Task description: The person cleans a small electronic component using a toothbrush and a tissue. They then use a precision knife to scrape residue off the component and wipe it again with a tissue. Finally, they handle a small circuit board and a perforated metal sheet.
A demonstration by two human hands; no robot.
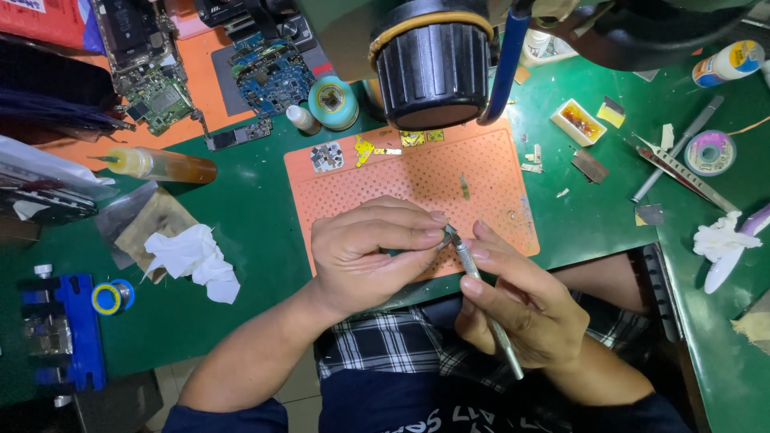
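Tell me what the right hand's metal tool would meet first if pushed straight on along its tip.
The right hand points its metal tool up-left; its tip already seems to meet the small part pinched in the left hand fingertips. Depth is unclear.

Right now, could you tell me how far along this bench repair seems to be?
Done: circuit boards lie stripped out on the bench. In hand: the left hand pinches something too small to identify while the right hand works a metal tool against it. Left: small parts lie loose on the orange mat.
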